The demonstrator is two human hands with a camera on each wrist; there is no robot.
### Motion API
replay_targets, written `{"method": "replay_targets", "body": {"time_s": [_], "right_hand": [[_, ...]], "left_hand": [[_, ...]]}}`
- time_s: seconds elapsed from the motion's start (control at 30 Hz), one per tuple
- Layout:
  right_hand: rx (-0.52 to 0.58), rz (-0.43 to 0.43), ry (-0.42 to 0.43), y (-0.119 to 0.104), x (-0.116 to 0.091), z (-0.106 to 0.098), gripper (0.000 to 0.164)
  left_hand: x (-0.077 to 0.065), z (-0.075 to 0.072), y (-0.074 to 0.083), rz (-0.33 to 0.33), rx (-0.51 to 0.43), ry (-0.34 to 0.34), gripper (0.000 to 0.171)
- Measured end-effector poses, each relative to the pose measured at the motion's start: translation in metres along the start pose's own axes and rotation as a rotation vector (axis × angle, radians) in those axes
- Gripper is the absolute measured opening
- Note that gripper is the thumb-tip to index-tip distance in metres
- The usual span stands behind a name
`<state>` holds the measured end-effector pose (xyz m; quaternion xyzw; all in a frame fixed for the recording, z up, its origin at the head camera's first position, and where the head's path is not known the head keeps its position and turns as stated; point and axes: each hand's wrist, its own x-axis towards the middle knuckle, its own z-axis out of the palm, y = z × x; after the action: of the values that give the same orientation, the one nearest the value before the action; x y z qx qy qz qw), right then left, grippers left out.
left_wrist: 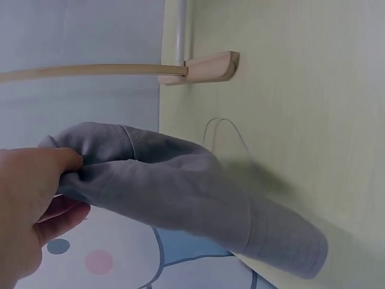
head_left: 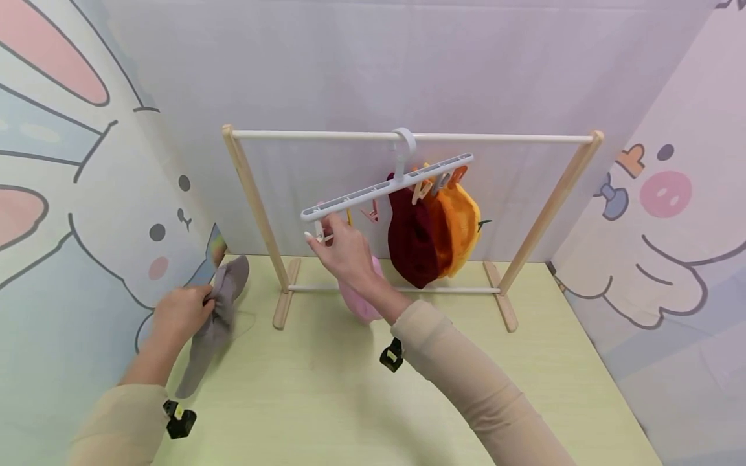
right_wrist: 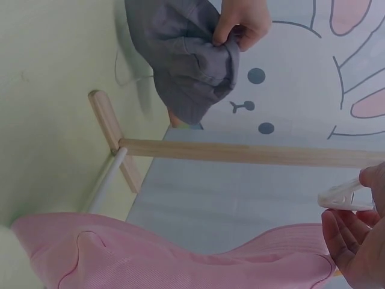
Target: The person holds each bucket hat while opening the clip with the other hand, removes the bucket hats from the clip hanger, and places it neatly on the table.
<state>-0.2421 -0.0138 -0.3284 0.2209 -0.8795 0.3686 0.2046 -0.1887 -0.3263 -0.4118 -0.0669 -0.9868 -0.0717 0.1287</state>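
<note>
My left hand [head_left: 179, 315] pinches a grey fabric bucket hat [left_wrist: 186, 192] by its top, and a thin cord loops out from beside it. The hat's brim droops over the table at the left. With thumb and fingers, my right hand [head_left: 350, 255] pinches a white clothes peg [right_wrist: 344, 197] under the lowered left end of a grey clip hanger [head_left: 350, 199]. A pink hat [right_wrist: 150, 259] hangs just below that hand, partly hidden by the forearm in the head view. Dark red [head_left: 410, 236] and yellow-orange [head_left: 464, 223] hats hang from the hanger's right half.
The hanger hooks over the white rail [head_left: 315, 135] of a wooden rack [head_left: 256, 207] and tilts down to the left. A pink peg [head_left: 372, 210] dangles near its middle. Cartoon-printed walls stand left and right of the pale green table [head_left: 315, 401].
</note>
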Motion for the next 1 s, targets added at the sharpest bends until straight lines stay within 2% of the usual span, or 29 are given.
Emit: {"method": "replay_targets", "body": {"time_s": [0.27, 0.67, 1.0], "right_hand": [[-0.012, 0.001, -0.003, -0.001, 0.0, 0.0, 0.026], [-0.018, 0.012, -0.01, -0.002, 0.001, 0.0, 0.027], [-0.017, 0.015, -0.011, -0.003, 0.0, -0.001, 0.028]], "left_hand": [[-0.003, 0.019, -0.002, -0.064, 0.008, -0.073, 0.007], [-0.007, 0.052, 0.007, -0.035, 0.038, -0.022, 0.016], [-0.01, 0.072, 0.016, -0.073, -0.001, 0.004, 0.006]]}}
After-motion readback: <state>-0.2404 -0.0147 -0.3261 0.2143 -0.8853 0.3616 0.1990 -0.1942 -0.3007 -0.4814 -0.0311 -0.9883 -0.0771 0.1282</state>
